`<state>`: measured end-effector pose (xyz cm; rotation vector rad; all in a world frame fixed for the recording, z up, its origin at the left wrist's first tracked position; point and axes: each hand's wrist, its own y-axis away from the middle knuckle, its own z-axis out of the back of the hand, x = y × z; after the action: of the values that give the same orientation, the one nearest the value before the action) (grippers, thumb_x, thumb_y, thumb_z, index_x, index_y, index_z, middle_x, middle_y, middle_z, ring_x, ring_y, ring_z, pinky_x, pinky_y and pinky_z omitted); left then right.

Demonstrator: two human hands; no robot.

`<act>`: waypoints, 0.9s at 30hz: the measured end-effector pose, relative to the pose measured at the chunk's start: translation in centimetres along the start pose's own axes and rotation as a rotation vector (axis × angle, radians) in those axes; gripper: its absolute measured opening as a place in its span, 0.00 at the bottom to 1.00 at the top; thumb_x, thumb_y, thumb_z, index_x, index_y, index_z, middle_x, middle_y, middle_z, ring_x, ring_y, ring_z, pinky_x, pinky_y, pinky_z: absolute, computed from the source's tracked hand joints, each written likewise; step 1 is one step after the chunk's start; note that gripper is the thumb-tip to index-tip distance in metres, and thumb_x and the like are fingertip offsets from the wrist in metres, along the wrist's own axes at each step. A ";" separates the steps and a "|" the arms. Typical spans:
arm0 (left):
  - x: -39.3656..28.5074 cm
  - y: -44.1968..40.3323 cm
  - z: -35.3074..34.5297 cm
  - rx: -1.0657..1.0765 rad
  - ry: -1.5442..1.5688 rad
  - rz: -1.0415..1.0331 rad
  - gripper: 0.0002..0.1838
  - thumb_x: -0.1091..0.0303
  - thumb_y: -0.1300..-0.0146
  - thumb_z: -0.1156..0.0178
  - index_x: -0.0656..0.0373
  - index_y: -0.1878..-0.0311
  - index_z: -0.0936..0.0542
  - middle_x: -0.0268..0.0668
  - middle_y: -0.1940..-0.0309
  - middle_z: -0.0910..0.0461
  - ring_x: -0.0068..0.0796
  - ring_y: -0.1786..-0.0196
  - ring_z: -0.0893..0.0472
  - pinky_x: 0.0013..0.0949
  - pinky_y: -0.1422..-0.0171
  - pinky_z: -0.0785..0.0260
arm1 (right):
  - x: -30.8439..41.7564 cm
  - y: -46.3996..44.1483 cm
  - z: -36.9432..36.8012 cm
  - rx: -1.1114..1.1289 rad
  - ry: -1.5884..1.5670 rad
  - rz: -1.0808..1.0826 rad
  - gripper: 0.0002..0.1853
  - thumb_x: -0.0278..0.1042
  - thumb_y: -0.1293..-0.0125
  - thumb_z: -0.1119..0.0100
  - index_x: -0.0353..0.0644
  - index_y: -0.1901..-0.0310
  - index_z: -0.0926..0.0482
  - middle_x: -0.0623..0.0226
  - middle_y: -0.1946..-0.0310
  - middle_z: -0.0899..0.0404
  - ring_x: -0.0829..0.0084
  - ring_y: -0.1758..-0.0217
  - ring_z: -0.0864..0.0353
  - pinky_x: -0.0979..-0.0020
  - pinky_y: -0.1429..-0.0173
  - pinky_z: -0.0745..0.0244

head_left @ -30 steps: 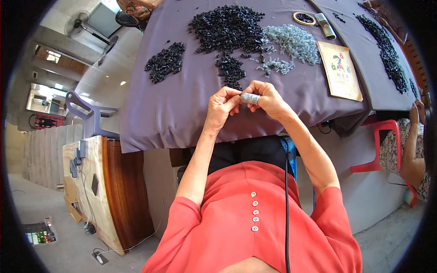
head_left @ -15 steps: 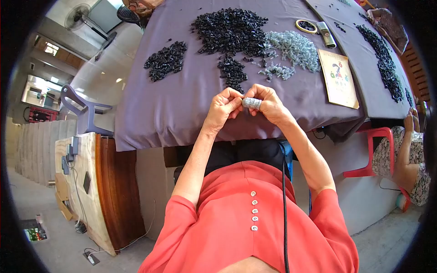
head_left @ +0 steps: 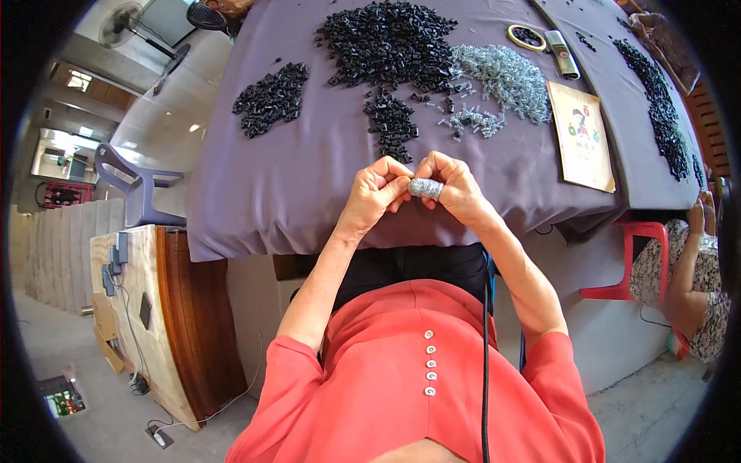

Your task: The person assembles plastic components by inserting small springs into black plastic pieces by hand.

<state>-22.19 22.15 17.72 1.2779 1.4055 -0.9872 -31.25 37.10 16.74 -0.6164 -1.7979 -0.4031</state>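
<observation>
My left hand [head_left: 376, 194] and my right hand [head_left: 451, 187] meet at the near edge of the cloth-covered table, fingers pinched together. Whatever lies between the fingertips is too small or hidden to name. A silvery grey wrap [head_left: 425, 189] covers a finger of my right hand. Just beyond my hands is a narrow strip of small black pieces [head_left: 391, 123], below a large black heap [head_left: 386, 45]. To its right lies a pile of small clear pieces [head_left: 505, 81]. A smaller black pile [head_left: 272, 100] sits at the left.
A booklet [head_left: 580, 139], a tape roll [head_left: 526, 37] and a rolled packet [head_left: 562, 54] lie on the purple-grey cloth [head_left: 324, 166]. Another person's hands [head_left: 701, 214] are at the far right, by a red chair [head_left: 633, 262]. A grey chair [head_left: 139, 185] stands left.
The view has shifted slightly. My hands stay together at the table edge, with only small changes in finger position.
</observation>
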 end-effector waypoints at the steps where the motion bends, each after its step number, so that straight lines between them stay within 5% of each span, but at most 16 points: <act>1: 0.1 0.0 0.0 0.005 -0.001 -0.001 0.01 0.73 0.36 0.45 0.60 0.64 0.25 0.31 0.77 0.24 0.12 0.79 0.31 0.16 0.77 0.40 | 0.1 0.0 0.0 0.003 0.006 0.001 0.06 0.23 0.43 0.39 0.38 0.71 0.28 0.66 0.76 0.22 0.83 0.79 0.29 0.81 0.77 0.36; 24: 0.3 0.4 0.7 0.069 0.106 0.035 0.02 0.75 0.37 0.43 0.62 0.64 0.25 0.32 0.74 0.24 0.14 0.78 0.30 0.18 0.76 0.38 | 0.4 0.0 -0.2 0.028 -0.074 -0.085 0.10 0.24 0.45 0.34 0.39 0.74 0.30 0.74 0.77 0.30 0.87 0.80 0.34 0.82 0.78 0.40; 27: 0.5 0.3 0.7 0.051 0.062 0.023 0.02 0.76 0.38 0.43 0.62 0.64 0.25 0.32 0.73 0.24 0.13 0.78 0.30 0.18 0.76 0.39 | 0.3 -0.1 -0.3 -0.025 -0.081 -0.073 0.11 0.23 0.48 0.32 0.38 0.74 0.29 0.68 0.76 0.28 0.85 0.81 0.34 0.82 0.79 0.41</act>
<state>-21.79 21.64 17.12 1.3700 1.4170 -0.9808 -31.10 36.91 17.16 -0.5936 -1.8989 -0.4563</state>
